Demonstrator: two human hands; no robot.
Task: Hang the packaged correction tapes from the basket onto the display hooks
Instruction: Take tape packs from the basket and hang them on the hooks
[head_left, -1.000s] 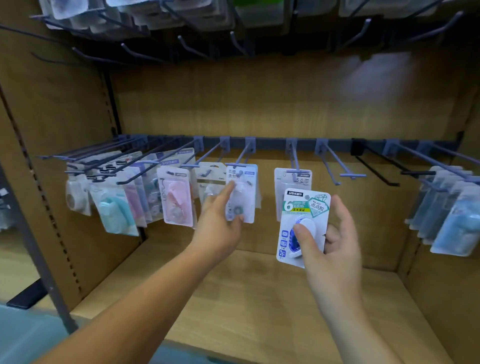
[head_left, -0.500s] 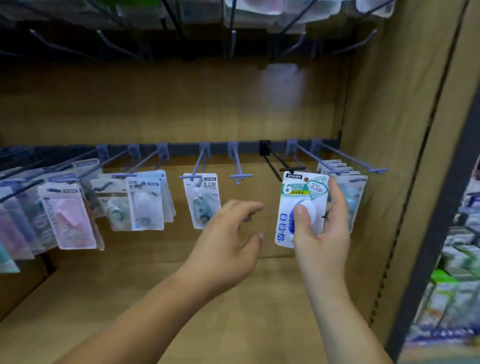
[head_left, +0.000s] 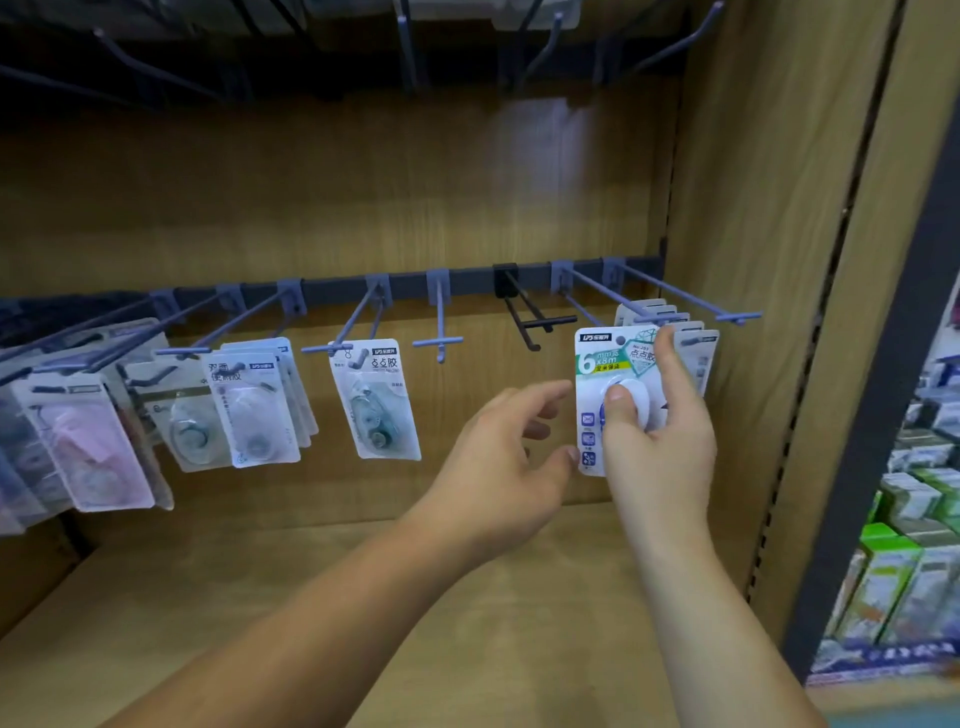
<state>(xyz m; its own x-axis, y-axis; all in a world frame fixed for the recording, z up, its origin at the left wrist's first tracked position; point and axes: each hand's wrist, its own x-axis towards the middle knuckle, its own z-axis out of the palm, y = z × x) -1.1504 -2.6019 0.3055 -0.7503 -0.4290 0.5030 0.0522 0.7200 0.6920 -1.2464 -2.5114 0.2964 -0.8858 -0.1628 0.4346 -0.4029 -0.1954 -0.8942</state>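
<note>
- While the right hand (head_left: 655, 441) has a packaged correction tape (head_left: 613, 364) pinched upright, thumb pressed on the round white dispenser at the front and fingers behind the card, the pack sits just below the tips of the display hooks, near the right end of the hook rail (head_left: 467, 283).
- The pack is white with a green "6 mm x 8 m" label up top, and it's not on any hook, just held in the air in front of the back panel.
- Left hand (head_left: 498, 462) is right beside it on the left, holding nothing, fingers loosely spread and curled toward the pack's left edge. Can't tell if the fingertips actually touch the card.
- Straight behind the held pack there's a grey hook (head_left: 618, 299) already stacked with similar packs (head_left: 696, 348), and one more grey hook (head_left: 691, 301) at the far right end of the rail looks bare.
- Left of the held pack along the rail: a black hook (head_left: 530, 317) with nothing on it, then an empty grey hook (head_left: 440, 332), then a hook carrying a clear pack (head_left: 376, 400) with a teal dispenser.
- Further left on the rail it's a crowd of hanging packs (head_left: 249, 405), clear and pinkish ones, pretty blurry at the edge.
- The wooden shelf (head_left: 467, 623) under the rail is bare, and the basket isn't anywhere in view.
</note>
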